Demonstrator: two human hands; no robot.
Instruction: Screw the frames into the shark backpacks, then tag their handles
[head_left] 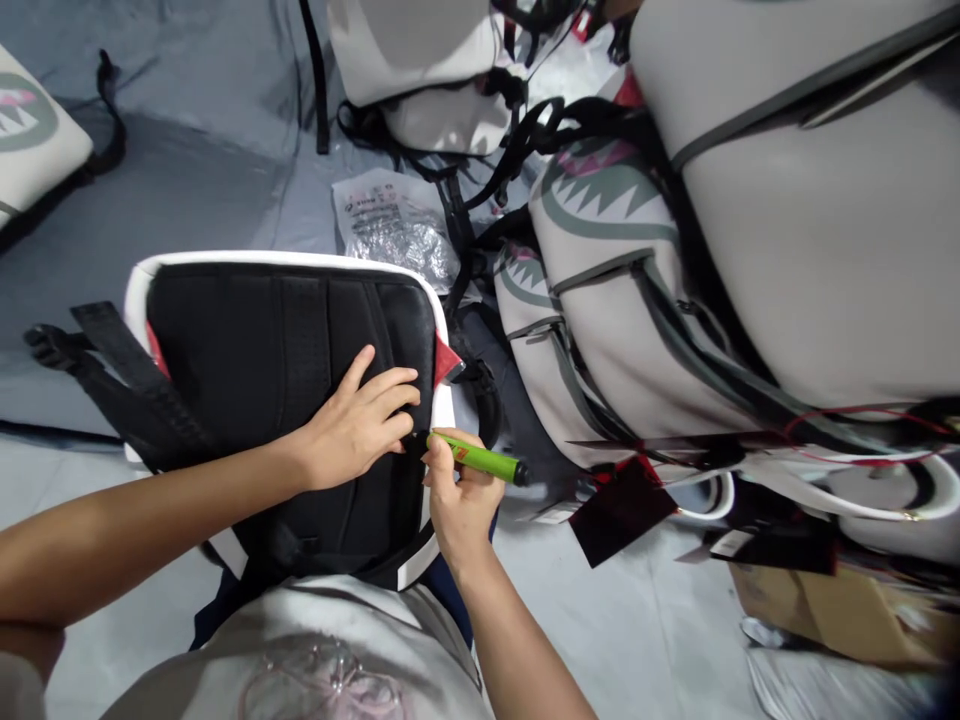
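Note:
A backpack (225, 320) with a black padded back, white edging and red corner tabs lies in front of me, back panel up. Across that panel rests my left hand (360, 420), its fingers spread and pressing near the right edge. My right hand (465, 500) is closed around a green marker pen (487, 458) with a black end. The pen's tip points left at the backpack's right edge, close to my left fingertips; whether it touches is too small to tell. A black strap with a buckle (56, 350) sticks out at the left.
Several white-grey backpacks with shark-mouth prints (600, 200) stand in a row at the right, a dark hang tag (622, 510) below them. A clear plastic bag (397, 220) lies beyond my backpack. Another backpack (37, 130) is at far left, and a cardboard box (840, 610) at lower right.

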